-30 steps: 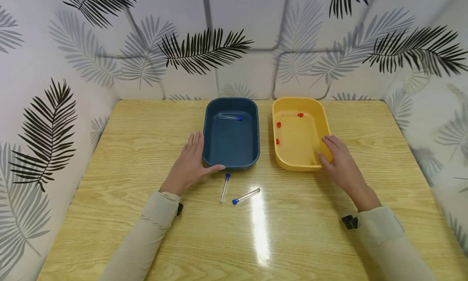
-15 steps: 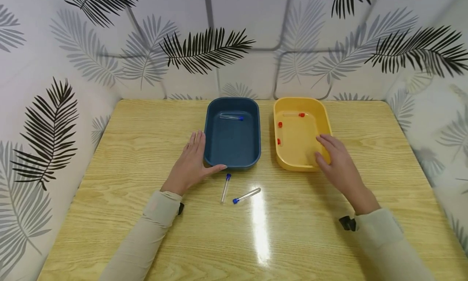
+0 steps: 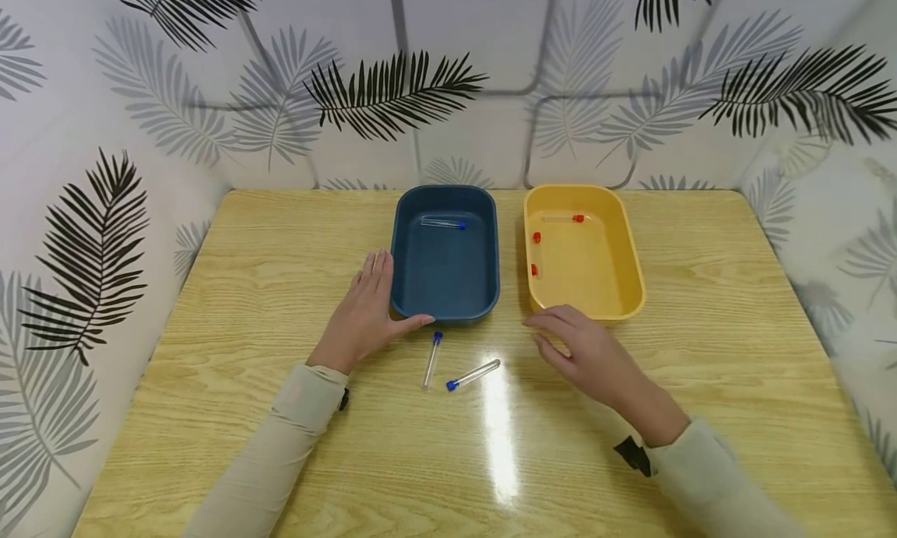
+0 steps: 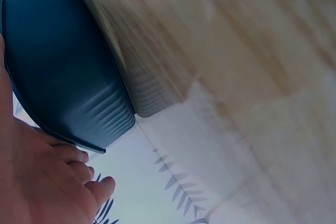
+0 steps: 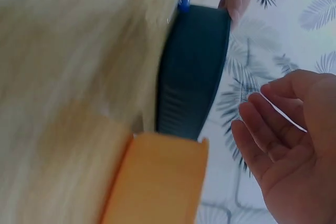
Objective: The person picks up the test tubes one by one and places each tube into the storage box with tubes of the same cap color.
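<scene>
My left hand (image 3: 360, 320) rests against the left side and near corner of the dark blue bin (image 3: 444, 277), fingers extended and thumb along its front. Inside that bin lies a clear test tube with a blue cap (image 3: 461, 226). In front of it on the table are two more blue-capped tubes, one pointing toward the bin (image 3: 430, 360) and one slanted (image 3: 473, 374). My right hand (image 3: 592, 355) hovers by the near edge of the yellow bin (image 3: 592, 273), fingers loosely bent with nothing between them, as the right wrist view shows. Red-capped tubes (image 3: 578, 219) lie in the yellow bin.
Both bins stand side by side toward the back of the wooden table (image 3: 294, 234), with a narrow gap between them. Leaf-patterned fabric (image 3: 392, 102) hangs behind and at both sides. A bright light reflection lies on the tabletop in front of the bins.
My right hand has left the yellow bin's right side and moved left and nearer to me, in front of that bin. The left hand, tubes and bins stay put.
</scene>
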The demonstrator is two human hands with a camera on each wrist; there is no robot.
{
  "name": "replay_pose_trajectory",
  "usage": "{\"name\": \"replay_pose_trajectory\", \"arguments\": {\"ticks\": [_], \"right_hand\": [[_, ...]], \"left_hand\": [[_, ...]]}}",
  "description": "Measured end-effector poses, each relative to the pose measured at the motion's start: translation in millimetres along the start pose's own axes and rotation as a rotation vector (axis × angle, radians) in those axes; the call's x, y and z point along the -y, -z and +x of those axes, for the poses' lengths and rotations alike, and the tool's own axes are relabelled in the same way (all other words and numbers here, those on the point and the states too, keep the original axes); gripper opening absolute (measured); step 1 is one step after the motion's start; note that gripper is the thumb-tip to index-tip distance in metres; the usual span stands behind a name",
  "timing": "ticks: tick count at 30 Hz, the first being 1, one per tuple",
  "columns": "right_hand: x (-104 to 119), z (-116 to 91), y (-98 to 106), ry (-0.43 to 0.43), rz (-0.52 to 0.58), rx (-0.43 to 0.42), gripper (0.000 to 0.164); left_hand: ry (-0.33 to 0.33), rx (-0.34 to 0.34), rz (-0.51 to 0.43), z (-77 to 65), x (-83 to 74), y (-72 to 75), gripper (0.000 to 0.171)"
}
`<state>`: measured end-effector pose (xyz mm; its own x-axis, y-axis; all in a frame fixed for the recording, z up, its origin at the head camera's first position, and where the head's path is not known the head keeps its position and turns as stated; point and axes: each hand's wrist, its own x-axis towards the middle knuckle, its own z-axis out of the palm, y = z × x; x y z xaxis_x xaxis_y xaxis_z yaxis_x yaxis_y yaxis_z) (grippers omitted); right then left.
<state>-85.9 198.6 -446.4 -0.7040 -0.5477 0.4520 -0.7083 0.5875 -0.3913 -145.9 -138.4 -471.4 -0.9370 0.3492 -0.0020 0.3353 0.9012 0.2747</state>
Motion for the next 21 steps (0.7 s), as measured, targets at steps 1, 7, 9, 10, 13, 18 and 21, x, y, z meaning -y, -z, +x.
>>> {"name": "replay_pose_trajectory", "arguments": {"ticks": [1,7,9,10,13,18,21], "right_hand": [[2.2,0.8,-4.5,0.018,0.011,0.028,0.026],[8.2,1.7,-32.2,0.050,0.041,0.178,0.023],[9.8,1.9,-39.8,0.041,0.045,0.232,0.023],[10.9,2.4,-43.1,0.035,0.050,0.256,0.023],[14.0,4.8,-50.8,0.033,0.067,0.312,0.023],[17.3,9.4,-60.8,0.058,0.094,0.342,0.020],[18.0,11.8,-64.8,0.068,0.087,0.351,0.018]], "left_hand": [[0.000,0.000,0.001,0.2,0.3,0.0,0.117],[0.001,0.002,0.000,1.4,0.3,-0.6,0.117],[0.001,0.002,-0.002,1.7,0.2,-0.8,0.117],[0.002,0.002,0.002,1.8,0.1,-0.9,0.117],[0.001,0.000,0.002,1.8,0.4,-0.9,0.117],[0.005,-0.001,0.004,1.5,1.6,-1.5,0.117],[0.010,0.000,0.005,1.0,2.0,-1.8,0.117]]}}
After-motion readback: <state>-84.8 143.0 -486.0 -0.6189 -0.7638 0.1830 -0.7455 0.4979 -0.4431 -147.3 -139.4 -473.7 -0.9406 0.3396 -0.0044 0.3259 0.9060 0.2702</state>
